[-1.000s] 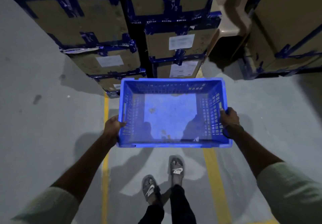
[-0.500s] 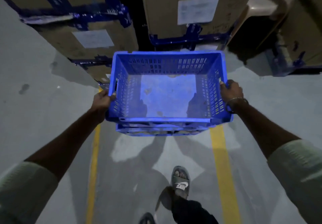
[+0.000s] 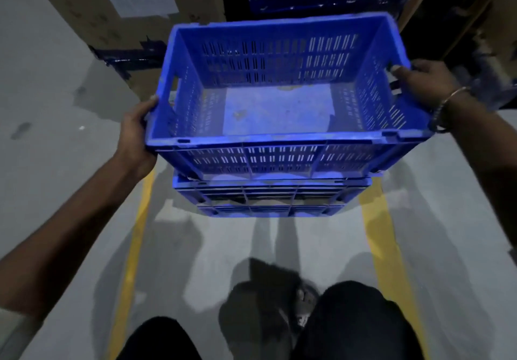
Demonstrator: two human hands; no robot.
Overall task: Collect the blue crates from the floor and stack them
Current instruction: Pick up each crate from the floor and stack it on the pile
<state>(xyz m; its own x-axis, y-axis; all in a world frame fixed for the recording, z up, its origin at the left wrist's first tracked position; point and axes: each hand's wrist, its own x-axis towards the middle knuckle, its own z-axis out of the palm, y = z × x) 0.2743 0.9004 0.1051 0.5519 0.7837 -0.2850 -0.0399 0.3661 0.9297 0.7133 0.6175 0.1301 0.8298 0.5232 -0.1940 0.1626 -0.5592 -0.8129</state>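
Note:
An empty blue slotted crate (image 3: 279,108) is held level in front of me, over a second blue crate (image 3: 268,200) that sits on the floor between two yellow lines. Whether the two touch I cannot tell. My left hand (image 3: 137,133) grips the upper crate's left side near the front corner. My right hand (image 3: 422,82) grips its right rim by the handle slot; a bangle is on that wrist. Most of the lower crate is hidden under the upper one.
Stacked cardboard boxes (image 3: 126,10) bound with blue strapping stand close behind the crates. A beige plastic object (image 3: 447,4) is at the upper right. Yellow floor lines (image 3: 383,247) run on both sides of the grey floor. My knees and a sandalled foot (image 3: 302,303) are at the bottom.
I have stepped closer and crouched. The held crate has come down over the crate on the floor, which shows more below it. Both hands keep their grip.

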